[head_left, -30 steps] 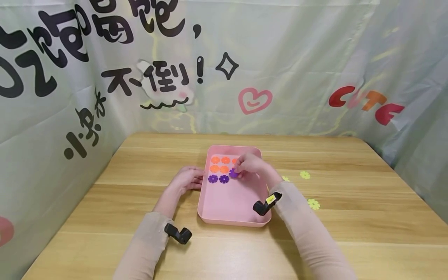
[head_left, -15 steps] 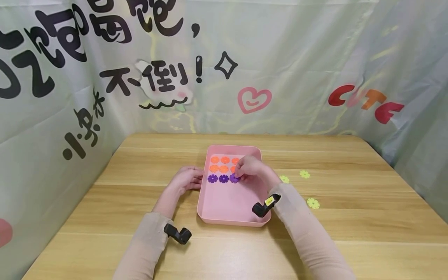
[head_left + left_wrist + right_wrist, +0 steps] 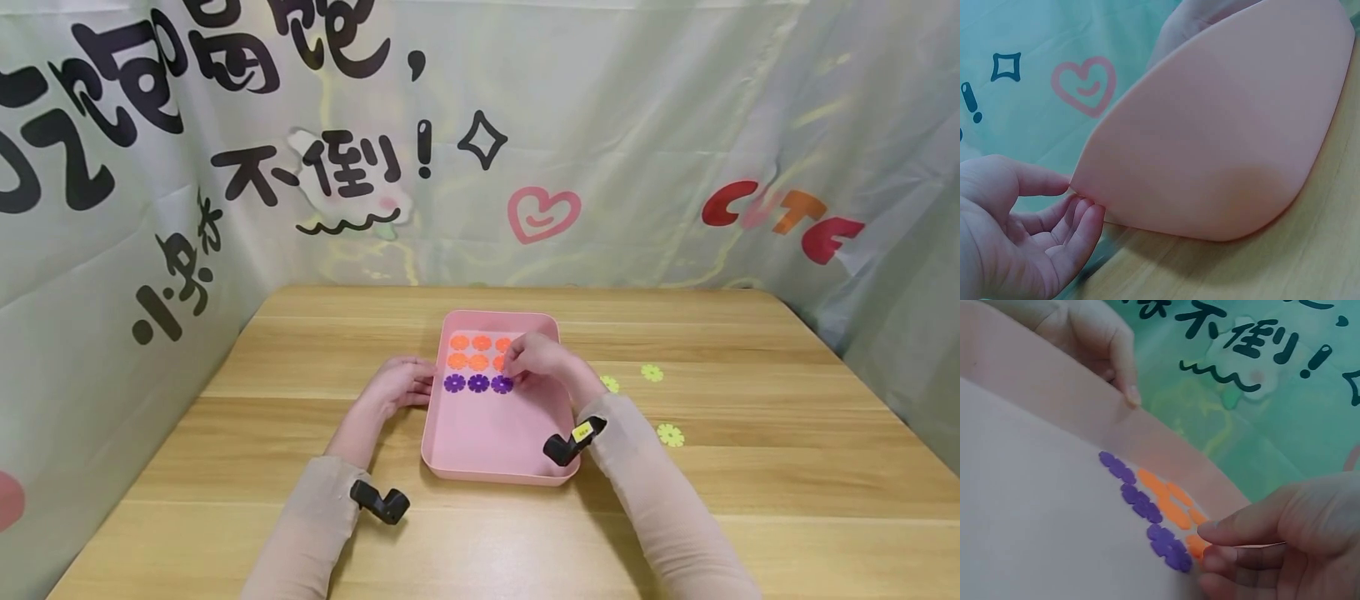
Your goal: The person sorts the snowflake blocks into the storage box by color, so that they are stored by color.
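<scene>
A pink tray [image 3: 495, 433] lies on the table, holding notched flower-shaped plastic discs. Two rows of orange discs [image 3: 478, 362] fill its far part. Below them run three purple discs [image 3: 478, 384] in a row. My left hand [image 3: 401, 385] grips the tray's left side; in the left wrist view its thumb and fingers [image 3: 1088, 215] meet at the edge. Over the tray's right half is my right hand [image 3: 542, 357], its fingertips just beside the rightmost purple disc [image 3: 1169, 548] and overlapping an orange disc [image 3: 1196, 545]. Nothing shows between thumb and fingers. This hand partly hides the right-end orange discs.
Yellow-green discs [image 3: 671, 435] lie loose on the wooden table [image 3: 750, 500], right of the tray and beyond the right forearm. A printed cloth [image 3: 637, 125] hangs behind and beside the table. The tray has a raised wall all round.
My right hand has set the third purple disc down at the right end of the row and let it go, its fingers drawing slightly back. The left hand stays at the tray.
</scene>
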A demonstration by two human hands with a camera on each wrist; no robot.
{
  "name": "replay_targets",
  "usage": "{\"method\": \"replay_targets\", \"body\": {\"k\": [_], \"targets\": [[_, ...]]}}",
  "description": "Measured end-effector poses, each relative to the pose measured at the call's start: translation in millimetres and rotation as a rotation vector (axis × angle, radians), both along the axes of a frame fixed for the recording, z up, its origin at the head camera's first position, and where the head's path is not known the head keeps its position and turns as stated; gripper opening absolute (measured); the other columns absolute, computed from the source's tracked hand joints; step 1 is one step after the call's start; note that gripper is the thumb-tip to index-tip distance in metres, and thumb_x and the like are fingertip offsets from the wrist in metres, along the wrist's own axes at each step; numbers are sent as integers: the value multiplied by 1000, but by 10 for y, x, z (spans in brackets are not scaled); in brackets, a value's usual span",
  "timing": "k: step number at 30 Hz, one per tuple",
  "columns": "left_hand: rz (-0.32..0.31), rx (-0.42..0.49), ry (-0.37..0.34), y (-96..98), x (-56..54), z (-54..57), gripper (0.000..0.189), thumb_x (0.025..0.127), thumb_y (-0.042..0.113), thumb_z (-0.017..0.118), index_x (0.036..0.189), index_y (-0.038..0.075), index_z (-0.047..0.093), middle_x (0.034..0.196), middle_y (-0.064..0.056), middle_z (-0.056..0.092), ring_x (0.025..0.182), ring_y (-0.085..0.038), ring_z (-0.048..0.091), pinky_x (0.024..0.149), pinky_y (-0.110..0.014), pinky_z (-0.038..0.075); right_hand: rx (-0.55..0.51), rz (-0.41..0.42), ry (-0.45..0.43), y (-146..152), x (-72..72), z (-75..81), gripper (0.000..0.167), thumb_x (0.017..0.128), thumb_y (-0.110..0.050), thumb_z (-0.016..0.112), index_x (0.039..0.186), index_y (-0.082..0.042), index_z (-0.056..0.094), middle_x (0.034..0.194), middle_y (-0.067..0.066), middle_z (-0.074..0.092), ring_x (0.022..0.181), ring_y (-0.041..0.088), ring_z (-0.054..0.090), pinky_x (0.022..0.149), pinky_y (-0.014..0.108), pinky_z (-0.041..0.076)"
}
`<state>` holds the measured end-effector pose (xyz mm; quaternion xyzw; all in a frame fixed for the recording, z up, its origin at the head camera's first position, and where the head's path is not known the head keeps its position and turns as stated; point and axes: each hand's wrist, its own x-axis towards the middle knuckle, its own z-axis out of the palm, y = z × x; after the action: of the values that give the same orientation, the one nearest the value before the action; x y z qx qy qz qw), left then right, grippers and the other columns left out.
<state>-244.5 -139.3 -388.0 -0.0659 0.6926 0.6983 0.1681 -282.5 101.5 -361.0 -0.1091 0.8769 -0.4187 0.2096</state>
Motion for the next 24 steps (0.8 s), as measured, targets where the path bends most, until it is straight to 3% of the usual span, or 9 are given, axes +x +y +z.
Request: {"method": "replay_targets", "body": {"k": [6,13,20,24], "targets": [[4,-1,-4,-7,-4,-4,21,90,3,53,107,-9,54,78,-9,59,68,-17,57,65,-28,54,-113,41,29,96,-13,111,10,84,3,62,92,9,61,74,11,60,62,16,57,62,30,55],[9,0,1,1,-5,0,21,90,3,54,107,-9,54,77,-9,59,68,-17,57,65,-29,54,-183,-34,-1,354,19,268,22,88,-3,60,105,9,56,93,17,61,77,19,61,75,35,54],[-9,16,4,-6,-14,-16,24,90,3,53,110,-11,52,75,-7,59,66,-16,57,62,-27,53,-308,-35,-2,815,79,251,35,90,-2,56,116,18,44,98,21,58,78,19,61,78,37,53],[0,10,3,-9,-6,-16,24,90,3,53,110,-11,53,77,-8,59,67,-16,57,63,-28,54,-298,-61,7,1103,130,222,37,92,-3,53,118,18,41,99,19,57,82,20,61,79,38,53]]}}
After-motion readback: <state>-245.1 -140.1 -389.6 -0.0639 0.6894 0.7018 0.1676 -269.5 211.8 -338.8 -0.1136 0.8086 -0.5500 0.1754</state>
